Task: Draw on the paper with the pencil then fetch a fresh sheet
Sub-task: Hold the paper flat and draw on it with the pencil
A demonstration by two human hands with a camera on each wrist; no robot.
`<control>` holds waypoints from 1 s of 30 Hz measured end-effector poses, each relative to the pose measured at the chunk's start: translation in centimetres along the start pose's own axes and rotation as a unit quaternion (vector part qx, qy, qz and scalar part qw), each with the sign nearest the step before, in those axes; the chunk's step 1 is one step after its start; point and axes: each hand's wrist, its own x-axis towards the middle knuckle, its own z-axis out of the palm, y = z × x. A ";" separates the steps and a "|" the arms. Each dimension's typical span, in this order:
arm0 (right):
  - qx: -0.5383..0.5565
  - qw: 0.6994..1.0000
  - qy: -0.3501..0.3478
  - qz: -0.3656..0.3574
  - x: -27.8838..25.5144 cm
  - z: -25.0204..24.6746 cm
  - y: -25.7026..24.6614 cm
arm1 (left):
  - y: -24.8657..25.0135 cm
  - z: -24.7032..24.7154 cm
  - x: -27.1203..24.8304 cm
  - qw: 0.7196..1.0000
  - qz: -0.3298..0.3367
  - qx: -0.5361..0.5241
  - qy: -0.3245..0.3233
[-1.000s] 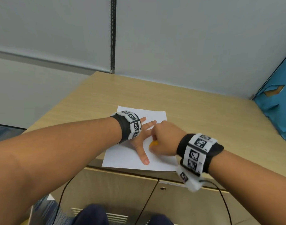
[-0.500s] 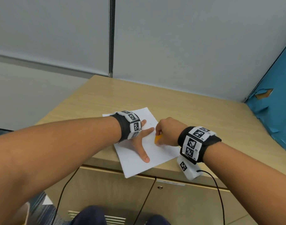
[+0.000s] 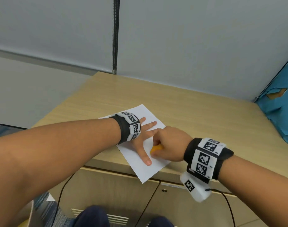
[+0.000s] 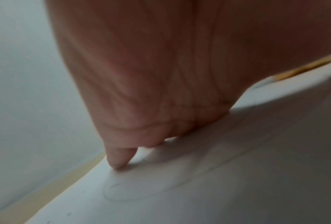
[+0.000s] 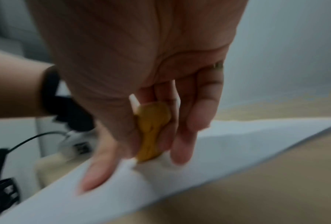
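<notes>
A white sheet of paper [image 3: 140, 171] lies skewed on the wooden table [image 3: 197, 115], with one corner hanging past the front edge. My left hand [image 3: 145, 138] presses flat on it with the fingers spread; its fingertips [image 4: 116, 163] touch the paper [image 4: 237, 181] near faint pencil lines. Just to its right, my right hand [image 3: 169, 143] grips a short yellow-orange pencil [image 3: 156, 148] in curled fingers and holds it down on the sheet. From the right wrist, the pencil [image 5: 151, 133] stands between thumb and fingers, its end on the paper [image 5: 237, 144]. Its tip [image 4: 266, 81] also shows from the left wrist.
The table backs onto a grey partition wall. A torn blue panel [image 3: 280, 112] stands at the right edge. Cabinet doors [image 3: 117, 194] and a black cable [image 3: 61, 194] are below the front edge. My knees show at the bottom.
The paper has turned counterclockwise under my left hand, so one corner now overhangs the front edge. My right hand has stayed on the sheet with the pencil.
</notes>
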 end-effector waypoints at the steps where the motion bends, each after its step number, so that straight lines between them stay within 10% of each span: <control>1: 0.006 1.000 0.007 0.029 0.3 -0.5 1.0 | 0.1 0.0 0.0 1.000 0.000 -0.002 -0.002; 30: -0.014 0.996 0.042 0.082 2.7 -0.5 3.0 | 2.3 -0.3 -2.2 0.997 -0.072 -0.036 -0.017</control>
